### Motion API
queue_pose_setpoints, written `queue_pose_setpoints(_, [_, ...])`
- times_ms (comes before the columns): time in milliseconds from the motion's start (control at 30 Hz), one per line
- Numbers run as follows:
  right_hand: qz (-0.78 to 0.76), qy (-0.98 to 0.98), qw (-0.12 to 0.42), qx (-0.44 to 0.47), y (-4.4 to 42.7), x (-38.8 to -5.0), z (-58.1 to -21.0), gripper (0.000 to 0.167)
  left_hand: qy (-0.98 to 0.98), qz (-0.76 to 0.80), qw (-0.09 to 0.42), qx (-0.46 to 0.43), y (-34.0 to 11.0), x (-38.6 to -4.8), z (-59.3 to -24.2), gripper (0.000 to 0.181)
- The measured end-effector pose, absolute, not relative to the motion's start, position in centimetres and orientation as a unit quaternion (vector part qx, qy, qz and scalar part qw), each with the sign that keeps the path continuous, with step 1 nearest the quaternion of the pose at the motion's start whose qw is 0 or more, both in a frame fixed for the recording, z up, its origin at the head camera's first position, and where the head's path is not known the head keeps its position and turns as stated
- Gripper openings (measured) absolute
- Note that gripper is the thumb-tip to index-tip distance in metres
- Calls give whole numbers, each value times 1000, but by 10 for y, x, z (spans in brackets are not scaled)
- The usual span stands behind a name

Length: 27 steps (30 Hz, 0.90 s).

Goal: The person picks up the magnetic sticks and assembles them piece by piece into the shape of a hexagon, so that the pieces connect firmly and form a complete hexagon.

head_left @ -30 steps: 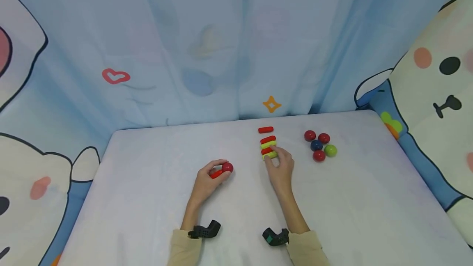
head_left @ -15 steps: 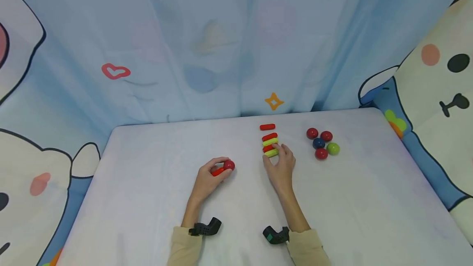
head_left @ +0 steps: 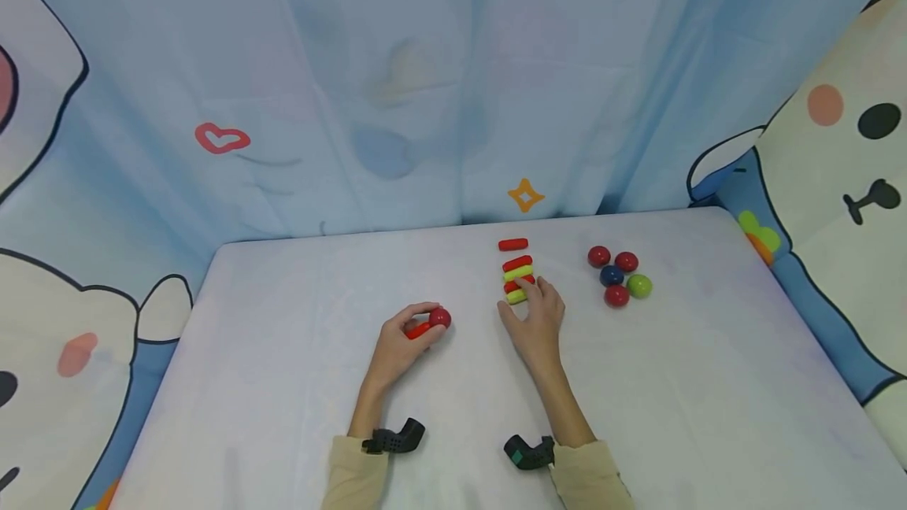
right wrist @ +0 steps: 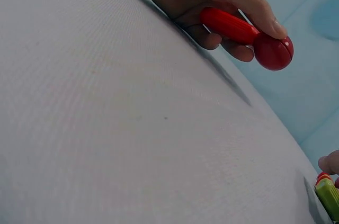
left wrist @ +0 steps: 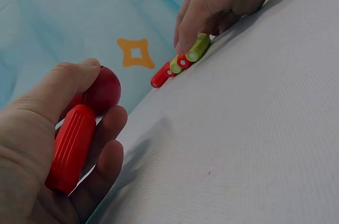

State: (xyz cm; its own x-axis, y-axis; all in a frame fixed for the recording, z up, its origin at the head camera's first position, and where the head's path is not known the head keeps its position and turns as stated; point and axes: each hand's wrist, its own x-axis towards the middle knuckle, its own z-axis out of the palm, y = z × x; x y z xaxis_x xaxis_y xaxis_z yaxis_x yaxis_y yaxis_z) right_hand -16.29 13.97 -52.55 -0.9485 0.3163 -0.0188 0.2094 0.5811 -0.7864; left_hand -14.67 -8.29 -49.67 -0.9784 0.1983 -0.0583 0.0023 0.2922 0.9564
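A dark red ball (right wrist: 274, 52) sits at the end of a red ribbed handle (left wrist: 75, 147); my left hand (head_left: 397, 343) grips both, thumb on the ball and fingers curled around the handle. At the right, my right hand (head_left: 536, 325) reaches over a column of short handles, an index fingertip on or just above a red handle (head_left: 527, 279). Its thumb is spread to the left, apart from the nearest green handle (head_left: 516, 297). Further back in the column lie another green handle (head_left: 518, 272) and a red handle (head_left: 517, 263). The fingers partly hide the nearer handles.
A lone red handle (head_left: 513, 244) lies at the far end of the column. To the right is a cluster of balls: several red, one blue ball (head_left: 612, 275) and one green ball (head_left: 639, 286). A blue curtain (head_left: 397, 101) hangs behind the white table (head_left: 283, 297).
My right thumb has moved slightly left, away from the nearest green handle, while the index finger has shifted a little. The left hand keeps its grip in about the same place.
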Motion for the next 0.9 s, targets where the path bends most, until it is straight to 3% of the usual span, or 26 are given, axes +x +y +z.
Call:
queue_pose_setpoints(367, [424,-891,77,-145,140,-164,-530,47,803,587,83,64,-83,-146,-494,37])
queue_pose_setpoints(633, [391,-906,74,-145,138,-167,-529,50,799,591,89,68,-83,-148,-493,37])
queue_pose_setpoints(900, [389,-907,79,-142,137,-167,-529,41,802,588,84,56,-85,-157,-524,38])
